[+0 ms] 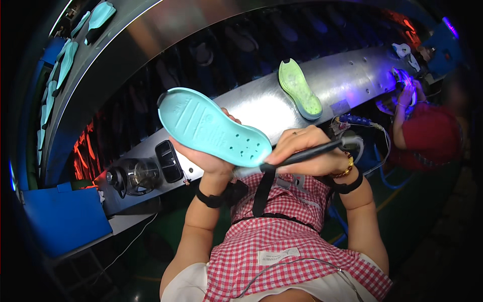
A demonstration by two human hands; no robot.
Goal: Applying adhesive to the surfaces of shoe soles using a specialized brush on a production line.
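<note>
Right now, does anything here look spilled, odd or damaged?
Nothing looks plainly spilled or damaged. The lime-green shoe sole on the metal bench stands out slightly: its face looks blotchy, unlike the more uniform turquoise shoe sole in your left hand, though lighting may contribute.

Metal bench (347, 75) w/ sole (298, 88) (lt. green)

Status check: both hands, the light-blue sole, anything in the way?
Left hand holds light-blue sole, holed end rightward. Right hand grips black-handled tool by that end. Green sole on metal bench, apart from both hands.
</note>
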